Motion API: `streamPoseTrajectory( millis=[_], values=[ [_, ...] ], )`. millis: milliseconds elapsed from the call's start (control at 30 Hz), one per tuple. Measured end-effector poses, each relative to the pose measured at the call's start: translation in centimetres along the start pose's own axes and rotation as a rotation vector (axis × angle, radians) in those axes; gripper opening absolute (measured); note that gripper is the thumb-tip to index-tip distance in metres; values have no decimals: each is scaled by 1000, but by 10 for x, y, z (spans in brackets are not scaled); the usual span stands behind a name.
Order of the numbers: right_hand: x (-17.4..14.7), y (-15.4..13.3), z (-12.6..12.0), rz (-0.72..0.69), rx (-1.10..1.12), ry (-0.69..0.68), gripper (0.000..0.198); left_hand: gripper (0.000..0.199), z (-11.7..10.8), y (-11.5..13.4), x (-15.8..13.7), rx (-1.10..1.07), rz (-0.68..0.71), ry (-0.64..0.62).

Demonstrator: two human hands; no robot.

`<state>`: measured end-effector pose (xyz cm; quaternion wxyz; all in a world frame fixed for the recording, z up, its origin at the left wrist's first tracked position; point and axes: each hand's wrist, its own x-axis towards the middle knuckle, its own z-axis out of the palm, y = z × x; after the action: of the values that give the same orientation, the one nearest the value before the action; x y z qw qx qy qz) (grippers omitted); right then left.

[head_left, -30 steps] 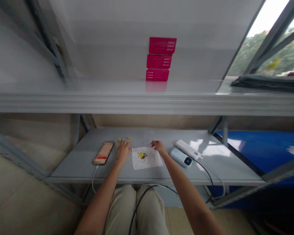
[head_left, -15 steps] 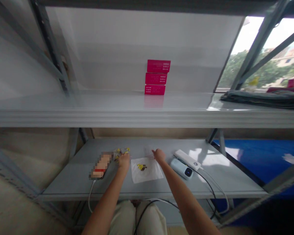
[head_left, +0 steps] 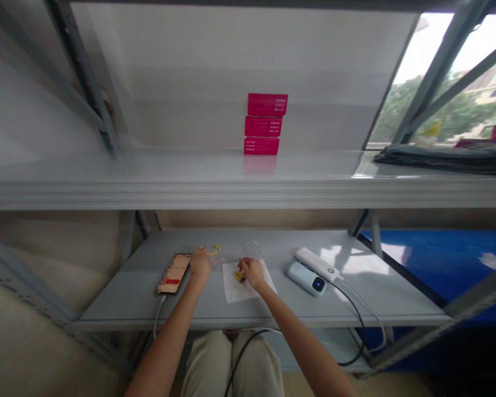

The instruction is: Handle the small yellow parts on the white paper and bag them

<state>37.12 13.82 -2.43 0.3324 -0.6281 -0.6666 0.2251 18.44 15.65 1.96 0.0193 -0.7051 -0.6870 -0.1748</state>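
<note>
The right hand (head_left: 252, 271) reaches over the white sheet (head_left: 236, 293) with its fingers drawn together in a narrow grip at the small pile of yellow and dark pieces (head_left: 238, 277). Whether it holds one cannot be told, as the hand partly covers the pile. The left hand (head_left: 200, 263) lies just beside the phone (head_left: 176, 274), over the near side of a loose group of small yellow pieces (head_left: 216, 250). Its fingertips are hidden, so its grip cannot be read either.

The pieces look tiny and loose, so the likeliest mishap is a fumbled pinch: one could slip from the fingers and skid across the smooth lower shelf (head_left: 119, 300). The sheet seems thin and unsecured; a dragging right wrist could shift or crease it and scatter the pile. Clear plastic film (head_left: 254, 250) lies just beyond the right hand, and, being light and hard to see, it could catch on a finger and be pulled along.

On the left, a sideways sweep of the hand could nudge the phone, or tug its white cable (head_left: 159, 311), which hangs over the shelf's front edge. The pale blue power bank (head_left: 301, 277) and the white power bank (head_left: 316, 262) sit apart from the right hand, so knocking them seems less likely, though their cables also droop past the edge and could snag a moving forearm.
</note>
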Motion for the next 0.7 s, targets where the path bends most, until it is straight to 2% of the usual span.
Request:
streamPoseTrajectory(
  millis=[67,167,233,333,433,600,700],
  values=[
    [1,-4,12,-3,234,-35,34,22,3,2,-2,-100,9,25],
    [8,-10,24,32,518,-43,29,14,17,11,-10,-513,-25,38],
    [13,-10,28,61,591,-12,31,10,31,18,-16,-815,-87,8],
    [15,-6,34,87,561,26,31,9,50,26,-26,-1074,-114,-31],
    [13,2,39,80,516,46,27,9,61,29,-31,-1127,-64,-83],
    [12,10,41,56,558,49,24,8,65,23,-32,-952,140,-94],
    [11,12,40,65,573,41,28,11,63,20,-31,-898,201,-101]
  ],
)
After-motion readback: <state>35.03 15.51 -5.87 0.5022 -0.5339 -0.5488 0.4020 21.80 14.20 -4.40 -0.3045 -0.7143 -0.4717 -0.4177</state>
